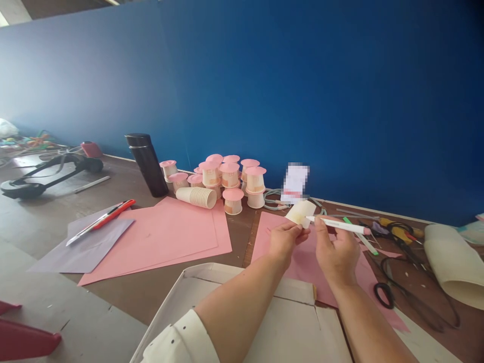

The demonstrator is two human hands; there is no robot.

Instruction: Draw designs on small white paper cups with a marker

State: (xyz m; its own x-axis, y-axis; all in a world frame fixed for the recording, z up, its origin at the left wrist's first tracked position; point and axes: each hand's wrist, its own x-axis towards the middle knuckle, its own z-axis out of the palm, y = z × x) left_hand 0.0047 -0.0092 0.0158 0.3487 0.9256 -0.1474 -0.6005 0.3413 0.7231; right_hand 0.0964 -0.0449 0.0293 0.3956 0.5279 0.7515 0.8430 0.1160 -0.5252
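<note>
Right of the flask (147, 169), the left hand (284, 239) pinches a paper cup (302, 210) — probably light, easily dented, best held gently — while the right hand (338, 254) grips a pen (348, 226).

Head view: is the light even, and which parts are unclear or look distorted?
In the head view, the blue wall is pale at left and dark toward the right; there too, a white patch behind the white cup is pixelated, hiding its content; at this view's right edge, the open-ended white tube looks soft, perhaps stretched by the lens.
</note>
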